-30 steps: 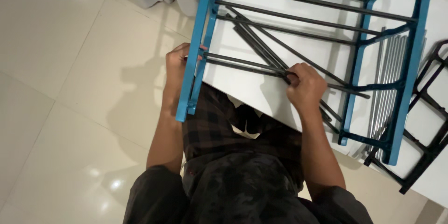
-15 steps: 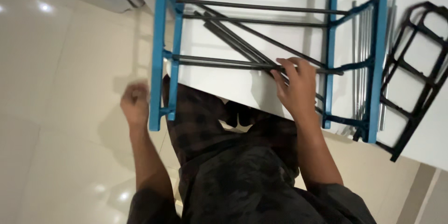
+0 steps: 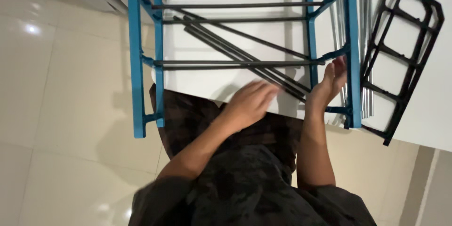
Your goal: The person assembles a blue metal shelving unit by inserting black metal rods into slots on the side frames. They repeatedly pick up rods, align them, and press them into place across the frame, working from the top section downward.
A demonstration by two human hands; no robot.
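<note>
A blue shelf rack (image 3: 135,56) with dark cross rods lies flat on a white table (image 3: 423,113), its near end overhanging the edge. Several loose dark rods (image 3: 226,42) lie diagonally across the table under the rack. My left hand (image 3: 249,103) is motion-blurred with its fingers spread, at the table's near edge by the lower ends of the loose rods, and holds nothing. My right hand (image 3: 329,82) is raised with its fingers extended, fingertips against the rack's right blue side bar near a cross rod's end.
A black plastic side frame (image 3: 400,56) lies on the table right of the rack. A bundle of silver rods (image 3: 365,42) lies between them. Glossy tiled floor (image 3: 56,89) spreads to the left. My dark clothing fills the lower middle.
My left hand left the rack's left side and swung across to the middle by the loose rods. My right hand let go of the cross rod and moved right to the blue side bar.
</note>
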